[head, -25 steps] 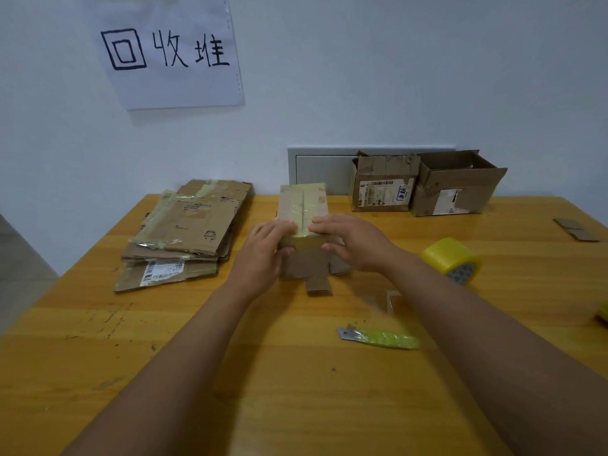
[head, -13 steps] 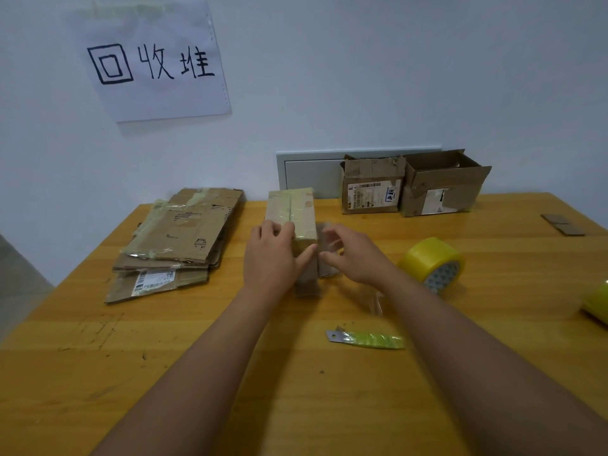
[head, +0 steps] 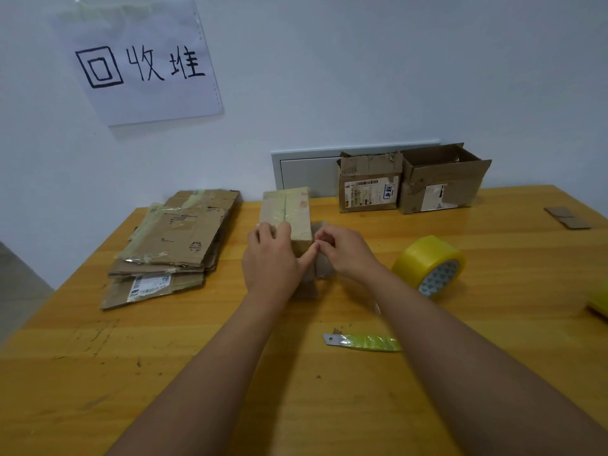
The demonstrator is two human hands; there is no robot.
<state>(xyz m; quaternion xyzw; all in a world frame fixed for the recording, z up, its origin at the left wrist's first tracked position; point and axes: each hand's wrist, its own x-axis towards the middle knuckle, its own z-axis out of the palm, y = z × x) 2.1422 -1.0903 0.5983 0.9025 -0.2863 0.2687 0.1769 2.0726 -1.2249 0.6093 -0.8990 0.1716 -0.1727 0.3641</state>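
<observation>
1. My left hand (head: 269,258), just left of the frame's middle, lies over the near end of the small taped box (head: 286,210). Its fingers curl over the top edge, and the thumb stretches right along the near face, so it grips the box.
2. My right hand (head: 347,251) is just right of it, fingers curled in tight at the box's near right corner. The fingertips almost meet the left thumb tip. I cannot tell whether they pinch tape, the cardboard or nothing.
3. The box rests on the wooden table (head: 329,406), at the frame's middle, long side running away from me. A loose cardboard flap (head: 324,269) shows below and between the two hands.
4. A stack of flattened cartons (head: 174,238) lies left of the box, near but apart from it.
5. A yellow tape roll (head: 431,264) stands on edge right of my right wrist. A second yellow roll (head: 600,304) is cut off by the right edge.
6. A green utility knife (head: 362,342) lies between my forearms, blade pointing left.
7. Two open boxes (head: 370,185) stand against the wall at upper right, and a handwritten paper sign (head: 141,60) hangs at upper left.
8. Both forearms run up from the bottom edge and converge on the box, and nothing lies across their reach to it.
</observation>
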